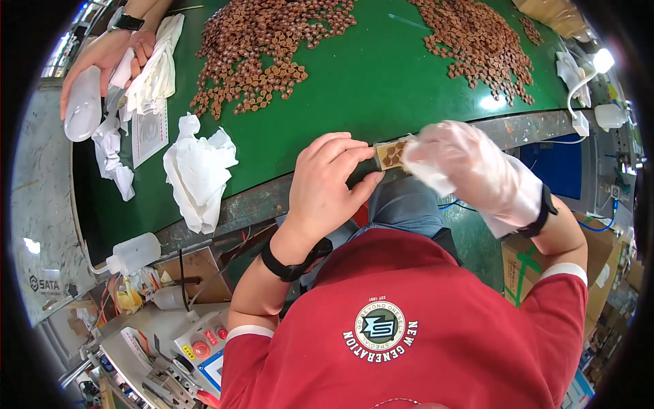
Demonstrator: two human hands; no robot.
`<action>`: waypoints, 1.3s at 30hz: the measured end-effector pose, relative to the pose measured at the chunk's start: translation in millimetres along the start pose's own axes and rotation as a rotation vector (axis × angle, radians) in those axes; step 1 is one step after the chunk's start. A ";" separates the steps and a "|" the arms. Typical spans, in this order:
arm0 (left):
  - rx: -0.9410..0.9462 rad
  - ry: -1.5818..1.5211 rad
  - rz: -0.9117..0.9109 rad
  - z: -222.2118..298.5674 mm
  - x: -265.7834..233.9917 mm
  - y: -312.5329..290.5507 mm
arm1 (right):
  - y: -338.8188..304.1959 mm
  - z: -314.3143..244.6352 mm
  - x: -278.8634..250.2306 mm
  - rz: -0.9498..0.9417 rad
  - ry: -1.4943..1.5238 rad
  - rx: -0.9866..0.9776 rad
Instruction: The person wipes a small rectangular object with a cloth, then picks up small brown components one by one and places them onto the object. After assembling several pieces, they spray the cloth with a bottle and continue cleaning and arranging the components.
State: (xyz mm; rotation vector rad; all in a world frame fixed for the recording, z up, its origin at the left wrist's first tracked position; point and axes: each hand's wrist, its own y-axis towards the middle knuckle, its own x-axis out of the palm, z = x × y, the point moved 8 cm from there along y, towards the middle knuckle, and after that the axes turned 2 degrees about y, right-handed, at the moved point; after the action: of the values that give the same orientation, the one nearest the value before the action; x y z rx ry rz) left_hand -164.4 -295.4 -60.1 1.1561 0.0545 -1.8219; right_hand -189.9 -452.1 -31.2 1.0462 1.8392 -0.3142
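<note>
Close to the near edge of the green table, my left hand (332, 178) is bare, with its thumb and fingers closed round the dark end of a small flat yellowish block (392, 155). Several brown spots or small pieces show on the block's face. My right hand (470, 163), in a loose clear plastic glove, bends over the block's other end. Its fingers look closed, and whitish crumpled material hangs at their tips. I cannot make out whether that is a wipe or the glove itself. Two piles of small brown round parts, a left pile (255, 51) and a right pile (480, 51), lie beyond my hands.
Crumpled white cloth (197, 174) lies left on the green tabletop (381, 68). At the far left, another person's hand (102, 58) is beside a translucent bottle (83, 105). A squeeze bottle (135, 253) is near the front-left edge. A lit lamp (602, 61) stands at right.
</note>
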 end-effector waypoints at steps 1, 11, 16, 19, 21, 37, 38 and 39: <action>0.001 0.006 0.004 1.1 -0.1 -0.6 | -6.3 3.7 -5.1 -0.001 0.000 0.000; 0.013 0.009 0.010 3.1 0.5 -0.2 | 11.5 3.9 -1.1 0.139 0.054 0.056; 0.008 0.034 0.017 2.3 -0.9 -1.7 | 12.5 39.6 -9.4 0.150 -0.101 0.116; 0.011 0.040 0.015 3.6 -0.6 -1.5 | 10.0 31.1 6.1 0.026 0.356 -0.008; -0.003 0.023 -0.006 3.8 -0.7 -0.1 | 14.7 14.7 13.1 -0.035 0.588 -0.071; -0.008 0.031 -0.008 1.2 -0.6 -0.1 | 18.9 -6.4 13.9 0.111 0.074 0.015; -0.007 0.040 -0.018 1.6 0.1 0.4 | 19.2 -5.3 16.1 0.118 0.063 0.033; -0.004 0.043 -0.020 1.7 0.3 0.2 | 20.4 -3.6 18.8 0.127 0.056 0.048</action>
State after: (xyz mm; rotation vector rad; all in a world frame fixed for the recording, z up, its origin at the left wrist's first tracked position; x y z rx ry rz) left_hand -165.5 -296.5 -59.3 1.1962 0.0950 -1.8140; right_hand -179.6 -427.9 -40.6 1.2100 1.8126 -0.2564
